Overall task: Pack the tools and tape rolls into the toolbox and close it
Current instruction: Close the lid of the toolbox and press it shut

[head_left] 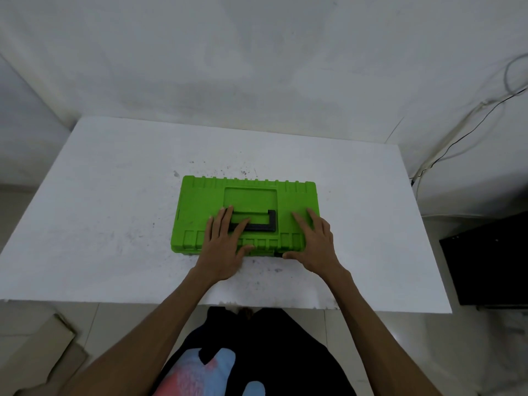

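Under both grips, mid-table (114, 195): green toolbox (200, 201), lid down | left hand (225, 247) spread flat over black handle (265, 224) | right hand (314, 241) flat, thumb at front edge | no loose tools or tape visible, apparently packed | latches hidden, likely still to fasten

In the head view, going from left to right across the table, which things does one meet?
Bare table → green toolbox left end → left hand on the lid → black handle → right hand → bare table.
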